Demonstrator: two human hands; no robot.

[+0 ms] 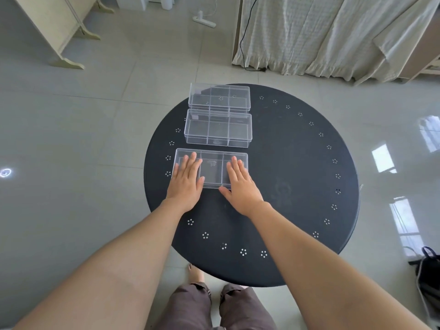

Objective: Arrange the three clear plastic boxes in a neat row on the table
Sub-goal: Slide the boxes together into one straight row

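Three clear plastic boxes with inner dividers stand one behind another on the left half of a round black table [297, 163]. The far box [219, 97] sits at the table's back edge, and the middle box [218, 128] lies close in front of it. A small gap separates the middle box from the near box [213, 166]. My left hand [187, 181] lies flat on the near box's left end. My right hand [240, 184] lies flat on its right end. Both palms face down with the fingers together on the lid.
The table's right half is bare black metal with a ring of small punched holes. Around it is grey tiled floor. A cream stand [59, 27] is at the far left, draped cloth [333, 34] at the far right, and a dark bag [428, 270] lies on the floor at the right.
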